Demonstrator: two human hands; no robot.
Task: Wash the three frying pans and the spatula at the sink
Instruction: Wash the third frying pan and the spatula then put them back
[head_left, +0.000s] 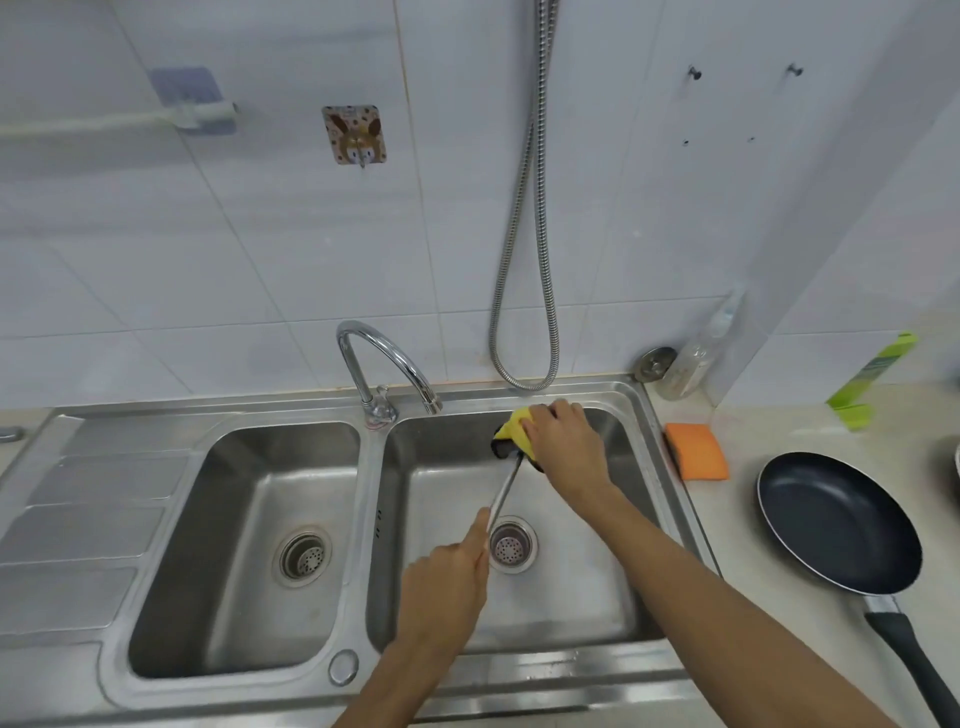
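Over the right basin of the steel double sink (660, 467), my left hand (447, 587) grips the metal handle of the spatula (503, 496). Its black head points toward the back of the basin. My right hand (563, 441) presses a yellow sponge (519, 428) onto that head, covering most of it. One dark non-stick frying pan (836, 525) with a black handle rests upright on the counter to the right of the sink. No other pan is clearly in view.
A curved chrome tap (387, 364) stands between the basins, with no water visibly running. An orange sponge (696, 451) lies on the counter by the sink's right edge. A bottle (691, 358) and a green object (872, 379) stand at the back right. A metal hose (524, 234) hangs on the wall.
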